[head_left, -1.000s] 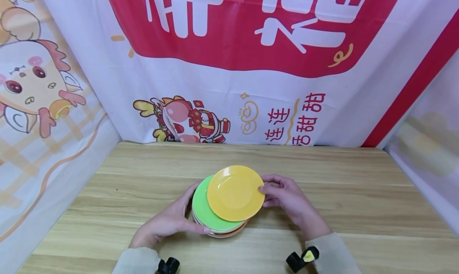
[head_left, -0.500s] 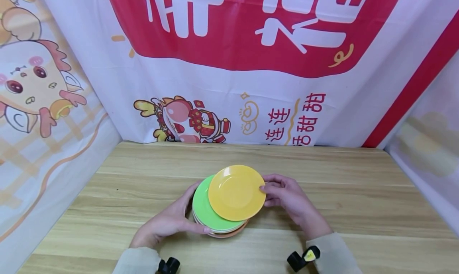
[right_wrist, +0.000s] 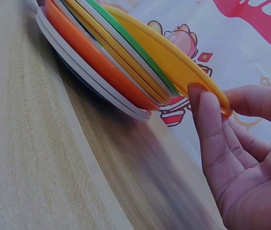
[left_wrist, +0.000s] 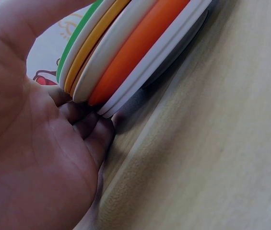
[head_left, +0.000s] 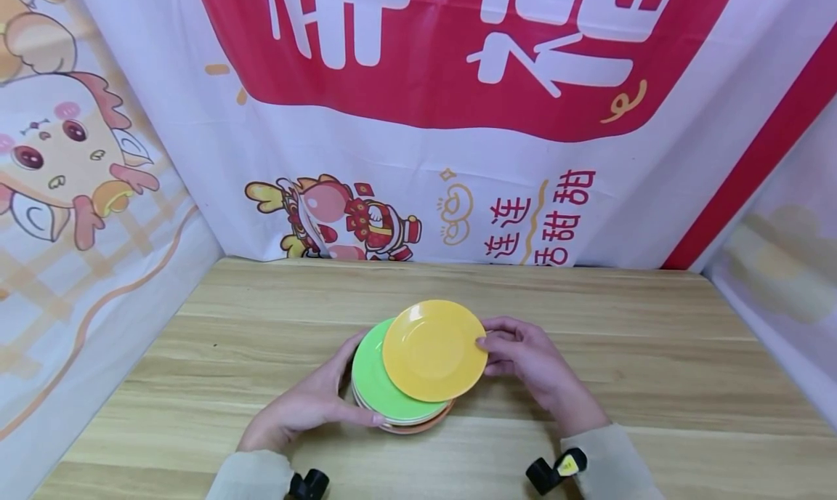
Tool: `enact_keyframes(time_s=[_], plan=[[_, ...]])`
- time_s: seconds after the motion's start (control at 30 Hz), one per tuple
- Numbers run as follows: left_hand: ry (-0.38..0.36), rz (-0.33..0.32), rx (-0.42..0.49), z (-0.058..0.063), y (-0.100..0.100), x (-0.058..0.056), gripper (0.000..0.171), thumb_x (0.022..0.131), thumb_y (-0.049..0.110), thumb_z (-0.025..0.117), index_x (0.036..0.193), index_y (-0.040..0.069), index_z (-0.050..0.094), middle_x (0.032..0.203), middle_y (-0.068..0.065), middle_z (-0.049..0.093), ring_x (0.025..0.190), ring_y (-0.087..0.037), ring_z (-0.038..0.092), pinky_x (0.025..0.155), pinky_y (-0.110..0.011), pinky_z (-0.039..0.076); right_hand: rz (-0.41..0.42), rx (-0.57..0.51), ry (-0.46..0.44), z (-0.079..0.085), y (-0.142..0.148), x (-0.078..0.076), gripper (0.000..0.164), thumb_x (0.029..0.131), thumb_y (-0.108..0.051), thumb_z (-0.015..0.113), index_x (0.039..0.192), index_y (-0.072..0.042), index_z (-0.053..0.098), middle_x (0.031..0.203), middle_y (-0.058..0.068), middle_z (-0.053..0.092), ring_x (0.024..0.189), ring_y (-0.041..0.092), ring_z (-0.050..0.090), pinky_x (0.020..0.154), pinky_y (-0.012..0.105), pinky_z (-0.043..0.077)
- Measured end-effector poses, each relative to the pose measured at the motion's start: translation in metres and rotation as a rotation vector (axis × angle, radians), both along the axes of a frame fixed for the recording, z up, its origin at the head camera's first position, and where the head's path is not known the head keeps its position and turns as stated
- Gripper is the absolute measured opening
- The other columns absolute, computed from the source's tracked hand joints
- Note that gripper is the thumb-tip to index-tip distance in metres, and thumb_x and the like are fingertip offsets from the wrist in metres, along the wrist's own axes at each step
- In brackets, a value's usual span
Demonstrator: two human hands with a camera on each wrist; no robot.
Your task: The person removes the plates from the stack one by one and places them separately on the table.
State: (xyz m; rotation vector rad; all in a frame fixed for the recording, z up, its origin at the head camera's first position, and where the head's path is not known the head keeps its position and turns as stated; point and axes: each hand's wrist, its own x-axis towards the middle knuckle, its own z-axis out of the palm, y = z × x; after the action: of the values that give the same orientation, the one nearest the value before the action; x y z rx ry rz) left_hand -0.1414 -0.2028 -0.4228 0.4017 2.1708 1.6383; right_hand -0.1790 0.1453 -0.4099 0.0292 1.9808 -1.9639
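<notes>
A yellow plate (head_left: 434, 351) lies off-centre to the right over a stack topped by a green plate (head_left: 374, 384). My right hand (head_left: 526, 355) pinches the yellow plate's right rim between thumb and fingers. From the right wrist, the yellow plate (right_wrist: 173, 52) shows tilted, its held edge raised above the green one. My left hand (head_left: 317, 398) curls round the stack's left side, thumb in front and fingers behind. Below the green rim, the left wrist view shows white, yellow, cream and orange plates (left_wrist: 140, 52), with white rims (left_wrist: 161, 60) at the bottom.
The stack stands on a wood-grain table (head_left: 588, 304). A printed cloth (head_left: 458, 151) with red and white lettering hangs behind it, and further cloths (head_left: 118, 216) close off the sides. Each wrist wears a black camera mount (head_left: 556, 471).
The yellow plate has slid slightly to the right with my right hand, baring a little more of the green plate. My left hand and the stack stay where they were.
</notes>
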Motion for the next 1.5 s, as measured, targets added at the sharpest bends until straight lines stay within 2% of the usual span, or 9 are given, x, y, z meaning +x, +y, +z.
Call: enact_keyframes(time_s=[0.6,0.93,1.2,1.33,1.5], plan=[[-0.002,0.000,0.015,-0.001,-0.001,0.000,0.123,0.072,0.022,0.100,0.169,0.031,0.025,0.175,0.005,0.032,0.165,-0.028,0.018,0.134,-0.068,0.000,0.002,0.014,-0.008,0.001,0.003,-0.003,0.050,0.099,-0.022,0.077,0.142,-0.001,0.061,0.115,0.008,0.077,0.090,0.020,0.074,0.082,0.031,0.067],[-0.019,0.013,0.010,-0.003,0.000,-0.001,0.125,0.070,0.022,0.101,0.168,0.037,0.025,0.174,0.010,0.032,0.165,-0.023,0.018,0.135,-0.064,0.001,-0.003,0.008,-0.006,0.001,0.008,-0.004,0.050,0.100,-0.021,0.076,0.142,0.001,0.060,0.115,0.007,0.077,0.092,0.019,0.074,0.082,0.031,0.067],[-0.019,0.005,0.015,-0.003,0.000,-0.001,0.123,0.072,0.021,0.101,0.169,0.033,0.026,0.174,0.005,0.033,0.164,-0.027,0.020,0.134,-0.067,0.003,-0.064,-0.005,-0.023,-0.003,0.022,-0.010,0.051,0.101,-0.021,0.074,0.144,0.001,0.058,0.121,0.004,0.074,0.097,0.017,0.075,0.086,0.031,0.066],[-0.042,0.019,0.008,-0.002,0.000,-0.001,0.121,0.073,0.022,0.100,0.168,0.034,0.027,0.175,0.004,0.032,0.165,-0.029,0.019,0.134,-0.069,0.004,-0.104,-0.004,-0.035,-0.003,0.034,-0.013,0.053,0.102,-0.024,0.075,0.146,-0.001,0.056,0.122,0.002,0.074,0.099,0.016,0.075,0.088,0.029,0.065],[-0.052,0.034,0.008,-0.002,0.000,0.000,0.122,0.072,0.021,0.101,0.168,0.034,0.027,0.176,0.003,0.031,0.166,-0.030,0.017,0.133,-0.070,0.003,-0.129,-0.023,-0.035,-0.004,0.052,-0.017,0.053,0.102,-0.024,0.075,0.147,-0.002,0.055,0.117,-0.004,0.074,0.099,0.013,0.075,0.089,0.026,0.065]])
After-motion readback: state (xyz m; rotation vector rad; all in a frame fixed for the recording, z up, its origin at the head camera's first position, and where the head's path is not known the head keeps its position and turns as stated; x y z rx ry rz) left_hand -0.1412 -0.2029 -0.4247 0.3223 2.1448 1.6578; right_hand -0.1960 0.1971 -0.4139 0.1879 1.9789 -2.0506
